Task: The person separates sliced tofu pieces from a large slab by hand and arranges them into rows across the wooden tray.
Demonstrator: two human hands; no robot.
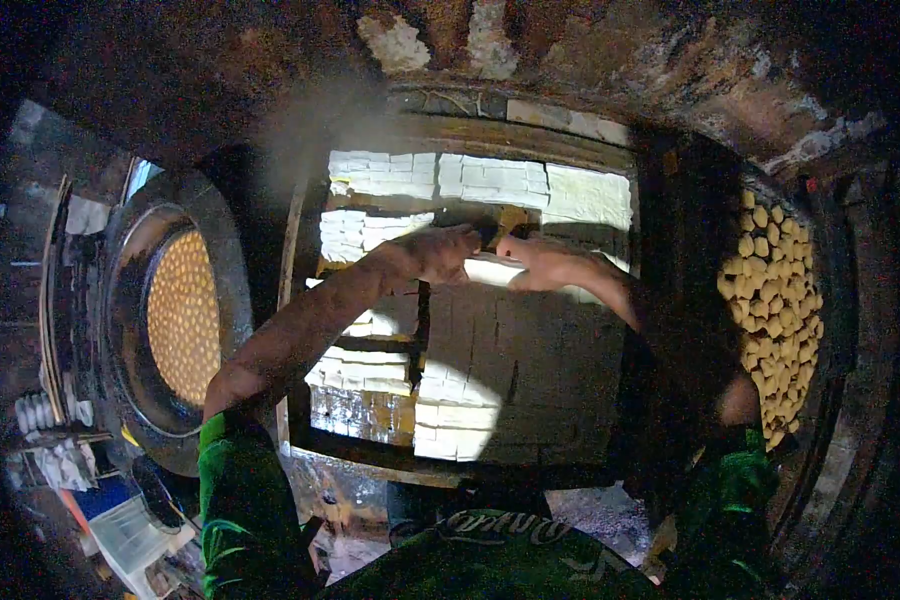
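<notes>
White tofu slabs cut into blocks [395, 178] fill a wooden-framed tray [292, 250] in front of me. Over its middle, my left hand [448, 256] and my right hand [542, 264] face each other with fingers curled. Between them is a strip of white tofu [493, 268], gripped from both ends. Brown board shows just beyond my fingertips. A large uncut-looking sheet of tofu [530, 370] lies nearer to me, partly in shadow. My fingertips are partly hidden by shadow and by the hands themselves.
On the left stands a wide dark pan [232, 290] with many round golden pieces [185, 310] in it. At the right, a heap of yellow-brown fried pieces [775, 310] sits in a container. A stained wall [670, 70] rises behind the tray, with steam at upper left.
</notes>
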